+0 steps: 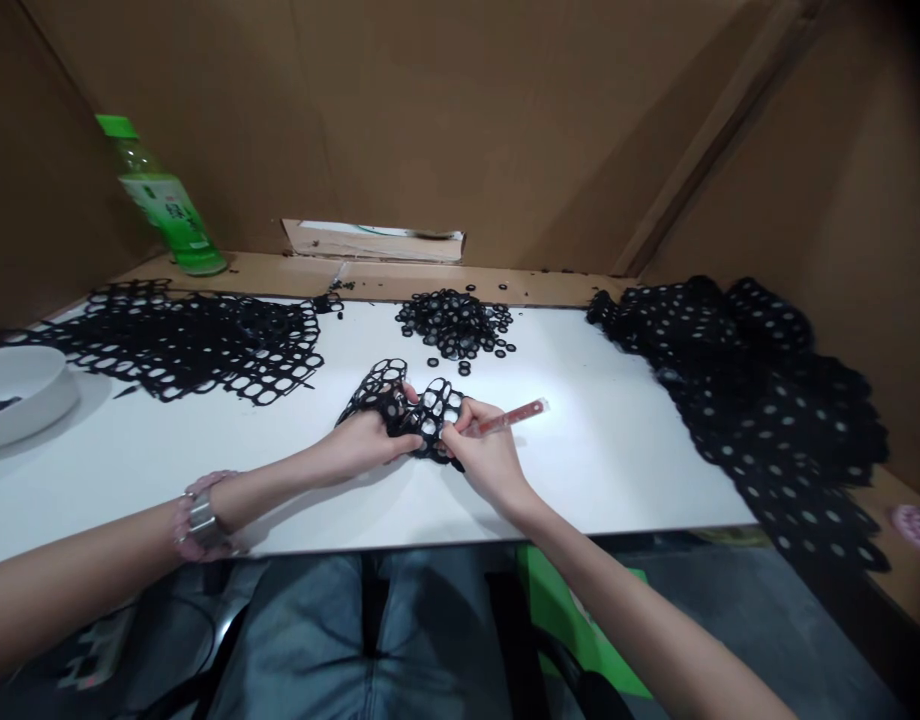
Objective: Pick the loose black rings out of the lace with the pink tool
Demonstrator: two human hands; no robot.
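A piece of black netting with round holes [385,378] is bunched up over the white table. My left hand [370,438] grips its left part, the thumb pressed on the mesh. Fingers closed, my right hand [486,445] pinches a slim tool with a reddish-brown handle [514,415]; its tip is hidden at the netting's right side. Just behind the hands lies a pile of small black rings [456,322], a few of them scattered loose.
Flat black netting [197,345] covers the back left, near a white bowl [29,395]. A green bottle [171,215] stands by the cardboard wall. At right, a heap of black dotted mesh [760,400] hangs over the table [610,470] edge.
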